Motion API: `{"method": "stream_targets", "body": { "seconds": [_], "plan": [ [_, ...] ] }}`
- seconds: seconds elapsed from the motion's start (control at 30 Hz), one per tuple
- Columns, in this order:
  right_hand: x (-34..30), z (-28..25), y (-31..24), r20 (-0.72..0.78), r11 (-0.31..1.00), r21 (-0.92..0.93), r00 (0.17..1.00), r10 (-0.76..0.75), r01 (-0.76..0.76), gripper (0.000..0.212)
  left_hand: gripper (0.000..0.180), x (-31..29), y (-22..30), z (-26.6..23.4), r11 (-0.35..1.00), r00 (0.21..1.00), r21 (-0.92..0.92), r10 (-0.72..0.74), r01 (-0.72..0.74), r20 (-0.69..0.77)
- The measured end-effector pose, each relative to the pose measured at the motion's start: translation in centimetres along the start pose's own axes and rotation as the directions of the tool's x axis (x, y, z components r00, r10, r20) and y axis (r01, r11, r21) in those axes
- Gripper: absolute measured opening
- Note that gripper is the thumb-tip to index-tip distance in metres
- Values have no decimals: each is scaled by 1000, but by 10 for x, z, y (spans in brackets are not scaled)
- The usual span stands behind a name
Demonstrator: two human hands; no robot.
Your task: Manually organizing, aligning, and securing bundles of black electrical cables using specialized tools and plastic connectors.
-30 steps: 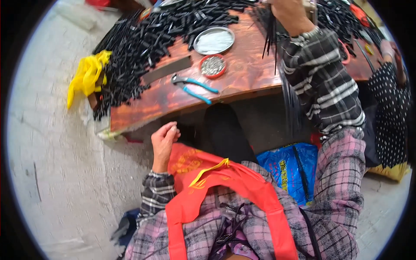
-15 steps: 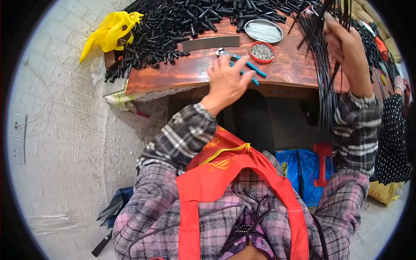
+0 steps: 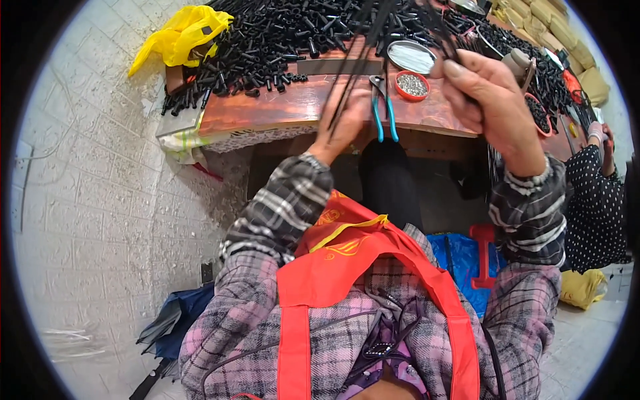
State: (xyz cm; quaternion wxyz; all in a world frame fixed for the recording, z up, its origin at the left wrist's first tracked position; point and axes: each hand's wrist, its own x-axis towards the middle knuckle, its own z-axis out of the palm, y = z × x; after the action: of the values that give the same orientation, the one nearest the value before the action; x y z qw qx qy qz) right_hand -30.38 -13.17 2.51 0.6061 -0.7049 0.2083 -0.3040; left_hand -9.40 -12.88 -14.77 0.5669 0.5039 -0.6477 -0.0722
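Observation:
My left hand (image 3: 345, 120) is over the table's front edge, its fingers closed around several thin black strands (image 3: 360, 60) that run up toward the far side; motion smears the fingers. My right hand (image 3: 493, 93) is raised further right, fingers curled round more black strands (image 3: 440, 28). Between the hands lie pliers (image 3: 383, 110) with teal handles, jaws pointing away from me and handle ends past the table's edge. A red dish (image 3: 412, 86) of small silver metal pieces and a round metal tray (image 3: 411, 57) of thin whitish pieces stand beyond the pliers.
Black tubular parts (image 3: 280, 40) are heaped across the back of the wooden table (image 3: 267, 110). A grey flat strip (image 3: 327, 67) lies before them. At left is a yellow bag (image 3: 173, 37). On the far right a co-worker's gloved hand (image 3: 595, 131) shows beside a dotted sleeve.
My left hand has left the pliers, which now point straight away from me, and has closed on black strands. My right hand has come left and nearer with its strands.

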Motion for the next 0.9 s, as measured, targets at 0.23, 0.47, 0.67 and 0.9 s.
{"method": "stream_targets", "body": {
  "seconds": [0.23,0.47,0.67,0.9],
  "plan": [
    [21,34,13,105,999,-46,994,-19,24,22,21,-87,43,-112,515,691,-574,-712,637,128],
    [37,87,28,244,986,-155,965,100,-63,17,23,-59,148,-119,623,742,-408,-513,667,431],
    [37,88,22,272,987,-148,956,105,-66,20,31,-60,129,-148,715,733,-191,-679,673,41],
    [38,103,33,329,993,-79,938,105,-84,18,26,-43,130,-120,659,783,-436,-581,613,223]
  ]
}}
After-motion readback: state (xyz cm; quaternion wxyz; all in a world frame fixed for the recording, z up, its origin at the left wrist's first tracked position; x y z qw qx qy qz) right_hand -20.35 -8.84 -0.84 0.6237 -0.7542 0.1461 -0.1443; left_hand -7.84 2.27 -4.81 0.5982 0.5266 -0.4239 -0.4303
